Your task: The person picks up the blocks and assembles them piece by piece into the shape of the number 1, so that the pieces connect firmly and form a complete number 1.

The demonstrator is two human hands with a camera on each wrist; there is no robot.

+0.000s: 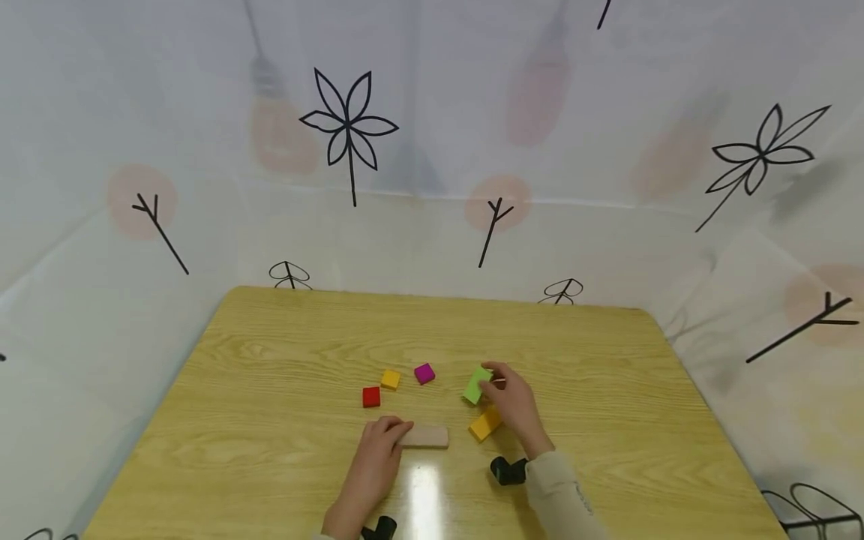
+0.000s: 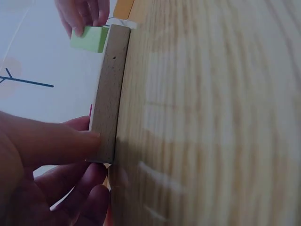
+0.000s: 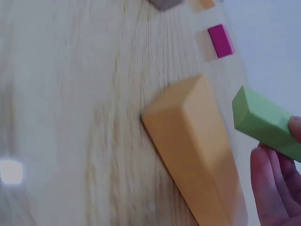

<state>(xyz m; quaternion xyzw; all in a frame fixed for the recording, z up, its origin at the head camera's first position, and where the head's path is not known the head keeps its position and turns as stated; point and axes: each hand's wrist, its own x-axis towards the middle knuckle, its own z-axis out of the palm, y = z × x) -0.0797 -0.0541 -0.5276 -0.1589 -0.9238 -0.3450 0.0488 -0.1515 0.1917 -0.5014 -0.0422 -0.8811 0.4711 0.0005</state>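
My left hand [image 1: 379, 454] pinches the left end of a flat, plain wooden block [image 1: 427, 436] lying on the table. In the left wrist view, the thumb presses one face of that wooden block [image 2: 112, 89] while the fingers curl at its other side. My right hand [image 1: 514, 401] holds a light green block [image 1: 476, 385] between thumb and fingers; the right wrist view shows the green block [image 3: 263, 121] raised off the tabletop. Just below the right hand lies an orange block [image 1: 485, 424], partly covered by it in the head view.
A red block [image 1: 371, 397], a small yellow-orange block [image 1: 390, 379] and a magenta block [image 1: 424, 373] lie beyond the left hand. The wood-grain table [image 1: 270, 337] meets a white patterned cloth [image 1: 432, 247] behind. Dark wrist cameras hang under both wrists.
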